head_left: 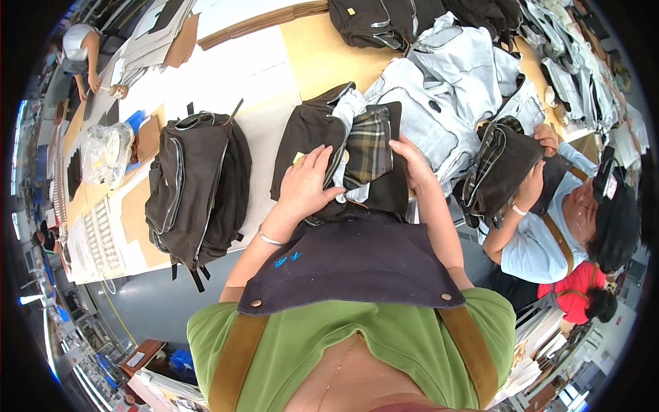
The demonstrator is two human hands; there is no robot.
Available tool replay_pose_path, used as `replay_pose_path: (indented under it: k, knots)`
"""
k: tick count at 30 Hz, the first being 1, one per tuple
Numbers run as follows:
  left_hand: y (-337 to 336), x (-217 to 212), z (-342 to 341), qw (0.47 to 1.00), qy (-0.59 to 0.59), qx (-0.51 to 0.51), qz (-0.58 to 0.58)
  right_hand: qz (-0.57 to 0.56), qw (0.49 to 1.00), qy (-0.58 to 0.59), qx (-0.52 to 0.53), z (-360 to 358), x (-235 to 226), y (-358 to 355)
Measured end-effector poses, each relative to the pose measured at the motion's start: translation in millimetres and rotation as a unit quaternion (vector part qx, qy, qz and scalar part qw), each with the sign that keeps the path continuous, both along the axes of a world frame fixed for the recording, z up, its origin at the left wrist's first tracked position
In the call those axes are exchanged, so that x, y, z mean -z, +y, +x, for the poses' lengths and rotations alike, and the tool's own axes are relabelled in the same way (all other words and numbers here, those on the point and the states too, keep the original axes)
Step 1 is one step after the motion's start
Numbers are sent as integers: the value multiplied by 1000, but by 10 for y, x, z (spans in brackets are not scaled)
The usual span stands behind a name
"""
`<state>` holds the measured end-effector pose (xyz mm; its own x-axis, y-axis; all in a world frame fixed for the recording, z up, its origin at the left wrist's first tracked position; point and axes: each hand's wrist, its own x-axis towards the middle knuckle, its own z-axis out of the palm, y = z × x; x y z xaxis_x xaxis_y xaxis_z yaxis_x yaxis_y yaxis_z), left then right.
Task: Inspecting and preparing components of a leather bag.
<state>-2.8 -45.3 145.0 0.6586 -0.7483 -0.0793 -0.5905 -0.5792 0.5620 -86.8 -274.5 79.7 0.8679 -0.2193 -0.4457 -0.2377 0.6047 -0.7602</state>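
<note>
A dark brown backpack [292, 141] lies in front of me at the table's edge, its zipped opening showing a plaid lining [368, 154] and some whitish fabric. My left hand [309, 182] rests on the bag's left part beside the zipper, fingers stretched out and fairly flat. At the right side, my right hand [416, 165] holds the edge of the dark panel next to the plaid lining; part of its fingers is hidden. A yellow tag [298, 158] shows by my left fingertips.
Another dark backpack [199, 185] stands to the left. Inside-out light grey bags [439, 103] are heaped at the right. There a co-worker's hands [532, 178] handle a dark bag [504, 161]. A clear plastic bag [106, 154] and cardboard sheets [264, 24] lie farther off.
</note>
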Motion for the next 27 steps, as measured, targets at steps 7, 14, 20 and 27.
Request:
replay_pose_path:
  k: [7, 14, 20, 27]
  knots:
    - [119, 225, 71, 993, -56, -104, 22, -40, 997, 62, 5, -56, -41, 1]
    - [366, 118, 272, 987, -111, -116, 21, 8, 999, 3, 37, -114, -451, 312]
    - [563, -487, 843, 937, -196, -266, -111, 68, 996, -53, 15, -429, -1010, 627]
    - [271, -131, 1361, 966, -182, -183, 1, 145, 981, -84, -101, -312, -755, 968]
